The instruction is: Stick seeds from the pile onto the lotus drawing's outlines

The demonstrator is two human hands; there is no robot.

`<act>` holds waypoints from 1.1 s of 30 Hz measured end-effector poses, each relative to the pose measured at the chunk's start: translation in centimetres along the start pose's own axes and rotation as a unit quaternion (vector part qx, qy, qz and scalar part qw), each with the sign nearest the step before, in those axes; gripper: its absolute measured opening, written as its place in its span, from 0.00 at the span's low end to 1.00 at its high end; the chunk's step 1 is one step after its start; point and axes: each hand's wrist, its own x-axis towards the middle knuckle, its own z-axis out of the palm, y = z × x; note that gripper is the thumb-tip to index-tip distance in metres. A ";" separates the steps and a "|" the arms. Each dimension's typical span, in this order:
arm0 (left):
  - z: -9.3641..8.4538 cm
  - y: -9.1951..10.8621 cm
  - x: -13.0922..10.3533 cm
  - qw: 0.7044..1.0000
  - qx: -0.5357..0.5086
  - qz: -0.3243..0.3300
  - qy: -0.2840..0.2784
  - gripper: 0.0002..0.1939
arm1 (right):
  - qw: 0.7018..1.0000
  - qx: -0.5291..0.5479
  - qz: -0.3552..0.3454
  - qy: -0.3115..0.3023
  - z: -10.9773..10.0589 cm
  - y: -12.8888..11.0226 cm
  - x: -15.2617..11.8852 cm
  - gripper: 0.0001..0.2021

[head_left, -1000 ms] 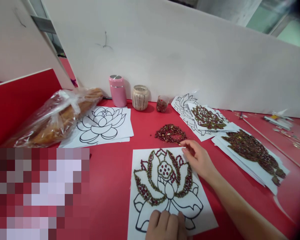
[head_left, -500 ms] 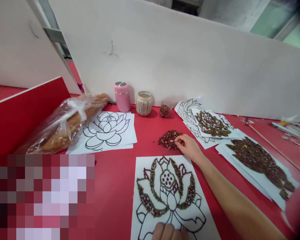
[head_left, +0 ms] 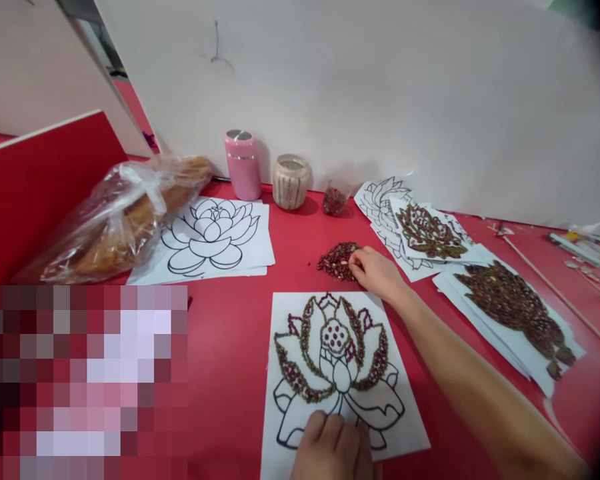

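Observation:
A white sheet with a lotus drawing (head_left: 307, 427) lies on the red table in front of me. Small green and dark red beans line several of its upper petals; the lower petals are bare outlines. Over the sheet's bottom edge rests my left hand (head_left: 330, 447), its fingers curled together and their tips hidden. My right hand (head_left: 373, 270) touches the right side of a pile of dark red beans (head_left: 336, 260) beyond the sheet. Thumb and forefinger are pinched there; whatever lies between them is too small to make out.
Plain lotus sheets (head_left: 250, 250) and a plastic-wrapped brown bundle (head_left: 130, 220) lie to the left. A pink flask (head_left: 243, 167), a beige jar (head_left: 290, 183) and a clear cup of beans (head_left: 334, 200) stand by the white partition. Bean-covered pictures (head_left: 510, 300) and a thin stick (head_left: 555, 287) lie right.
The view has tilted down, so the table items sit higher in the picture. More of my left hand shows on the sheet. My right hand remains at the bean pile, fingers still pinched.

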 end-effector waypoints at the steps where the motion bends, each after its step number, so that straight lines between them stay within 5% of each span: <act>1: -0.3 0.1 0.2 1.000 -0.012 -0.010 -0.008 0.10 | 1.000 0.005 0.003 0.002 0.0 0.0 -0.1 0.05; 9: -1.2 0.5 0.4 0.995 -0.071 -0.016 -0.073 0.07 | 0.992 0.115 0.025 0.043 -1.6 0.2 -4.0 0.08; 20: -1.9 0.6 0.6 0.987 -0.098 -0.032 -0.125 0.10 | 0.975 0.221 -0.013 0.032 -0.9 -4.0 -13.3 0.04; 33: -1.5 0.6 0.2 0.986 -0.106 -0.045 -0.122 0.10 | 0.994 0.082 -0.078 0.011 0.6 -5.3 -13.8 0.05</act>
